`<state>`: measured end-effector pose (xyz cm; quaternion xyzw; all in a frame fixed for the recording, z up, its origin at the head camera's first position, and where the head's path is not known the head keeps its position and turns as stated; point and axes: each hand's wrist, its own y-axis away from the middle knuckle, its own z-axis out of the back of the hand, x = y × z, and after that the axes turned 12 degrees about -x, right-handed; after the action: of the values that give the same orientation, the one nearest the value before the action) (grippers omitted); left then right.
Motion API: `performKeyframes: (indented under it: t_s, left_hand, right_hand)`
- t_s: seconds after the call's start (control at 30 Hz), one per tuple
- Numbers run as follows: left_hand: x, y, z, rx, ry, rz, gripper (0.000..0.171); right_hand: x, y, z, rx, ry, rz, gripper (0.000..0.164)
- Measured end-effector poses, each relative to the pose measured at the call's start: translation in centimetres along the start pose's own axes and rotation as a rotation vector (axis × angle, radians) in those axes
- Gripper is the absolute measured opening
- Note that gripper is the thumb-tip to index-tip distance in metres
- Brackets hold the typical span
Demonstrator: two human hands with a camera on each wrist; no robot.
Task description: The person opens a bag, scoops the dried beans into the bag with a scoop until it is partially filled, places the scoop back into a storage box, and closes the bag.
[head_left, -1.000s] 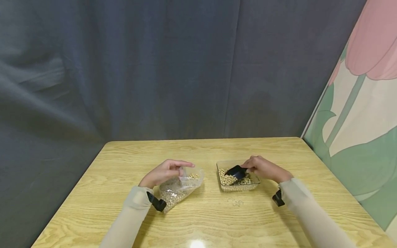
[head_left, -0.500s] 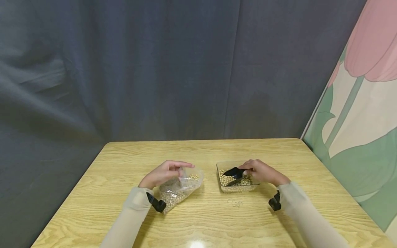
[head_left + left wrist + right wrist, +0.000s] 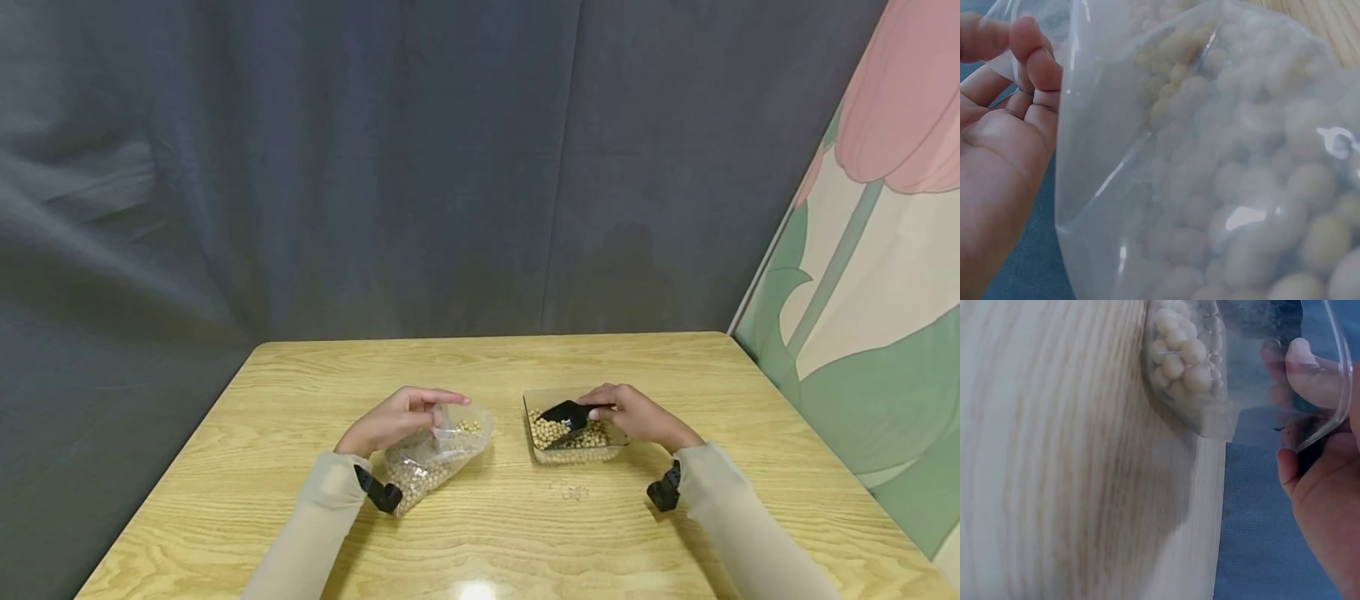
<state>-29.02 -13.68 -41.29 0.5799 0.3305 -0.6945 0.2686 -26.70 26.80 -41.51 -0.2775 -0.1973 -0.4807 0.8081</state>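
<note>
My left hand (image 3: 393, 423) pinches the open edge of a clear plastic bag (image 3: 427, 471), which lies on the table partly filled with pale round dried beans. In the left wrist view, my thumb and fingers (image 3: 1040, 53) hold the thin film beside the bean-filled bag (image 3: 1235, 181). My right hand (image 3: 641, 417) grips the handle of a small black scoop (image 3: 567, 414). The scoop's bowl sits among the beans (image 3: 547, 429) inside a clear rectangular container (image 3: 577, 457). In the right wrist view, the container's wall (image 3: 1210, 415) stands in front of my gripping fingers.
Both containers of beans rest on a light wood-grain table (image 3: 480, 542). Small clear bits or marks (image 3: 573, 492) show in front of the container. A dark blue curtain (image 3: 420, 167) hangs behind, and a flower-painted wall (image 3: 885, 292) stands at right.
My right hand has lowered slightly and shifted left, and the scoop has tipped and turned within the container. My left hand and the bag have stayed in place.
</note>
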Motion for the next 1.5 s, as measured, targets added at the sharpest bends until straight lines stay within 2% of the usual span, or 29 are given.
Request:
performKeyframes:
  t_s: [0.27,0.67,1.4,1.5]
  left_hand:
    - [0.05,-0.01,-0.01,0.006,0.020,-0.016,0.043]
    - [0.00,0.04,-0.07,-0.005,0.009,-0.005,0.044]
    - [0.04,-0.07,-0.17,0.002,0.006,0.015,0.044]
    - [-0.01,-0.12,-0.24,0.006,0.007,0.003,0.044]
  right_hand:
    - [0.02,0.06,0.30,0.000,-0.029,-0.018,0.032]
    - [-0.05,0.09,0.87,0.012,-0.098,-0.045,0.032]
    - [-0.68,0.54,0.83,-0.047,-0.176,-0.082,0.035]
    - [-0.66,0.54,0.83,-0.056,-0.173,-0.089,0.036]
